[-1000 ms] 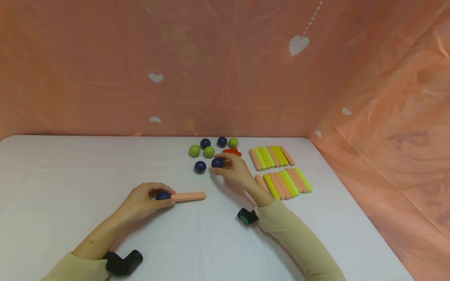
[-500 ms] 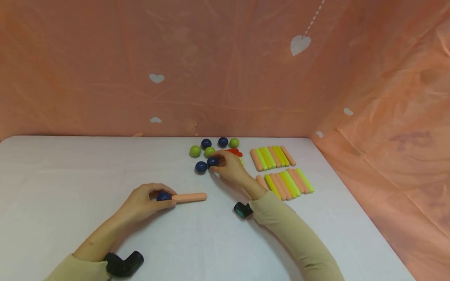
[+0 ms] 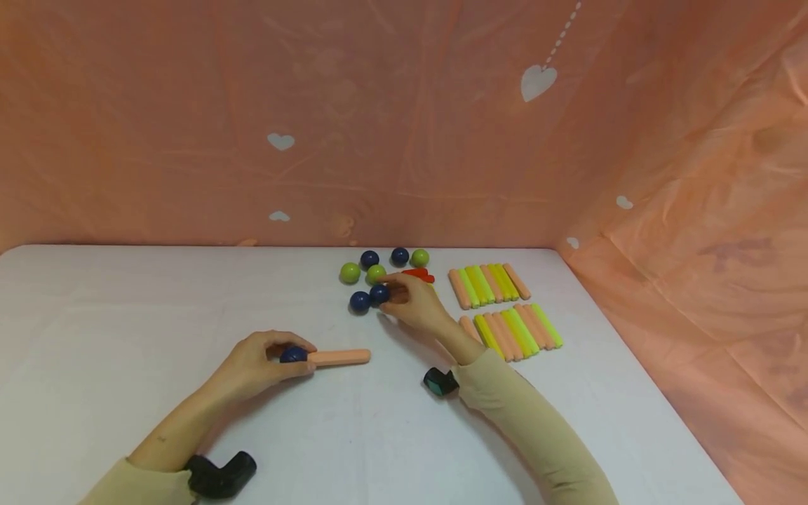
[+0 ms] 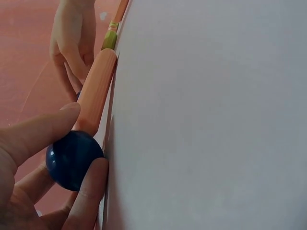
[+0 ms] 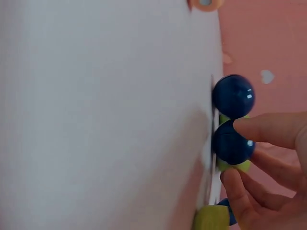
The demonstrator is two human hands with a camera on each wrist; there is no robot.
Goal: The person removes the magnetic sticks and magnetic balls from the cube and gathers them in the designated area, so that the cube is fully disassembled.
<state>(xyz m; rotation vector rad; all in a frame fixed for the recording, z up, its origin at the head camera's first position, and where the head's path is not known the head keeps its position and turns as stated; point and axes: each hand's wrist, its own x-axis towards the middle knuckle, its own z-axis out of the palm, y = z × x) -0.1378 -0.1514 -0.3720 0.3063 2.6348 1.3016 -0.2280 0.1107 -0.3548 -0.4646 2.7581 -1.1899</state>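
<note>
My left hand (image 3: 259, 361) pinches a dark blue ball (image 3: 293, 355) between thumb and fingers. A peach-coloured stick (image 3: 341, 357) points right from that ball and meets it end-on; in the left wrist view the ball (image 4: 74, 160) and stick (image 4: 97, 91) touch. Farther back, my right hand (image 3: 416, 301) has its fingers spread around another blue ball (image 3: 379, 294), which lies just beyond the fingertips. In the right wrist view the thumb touches this ball (image 5: 234, 143), while a small gap shows below it. It sits against a second blue ball (image 3: 360, 302).
Behind the right hand lie green balls (image 3: 350, 273), more blue balls (image 3: 400, 257) and red sticks (image 3: 416, 273), partly hidden. Two rows of peach, yellow and green sticks (image 3: 489, 285) lie on the right of the white table (image 3: 158, 301). An orange curtain (image 3: 379, 140) hangs behind.
My right hand brought its blue ball left, against the other blue ball, then loosened its fingers and drew back slightly right. The left hand, its ball and the stick stayed in place.
</note>
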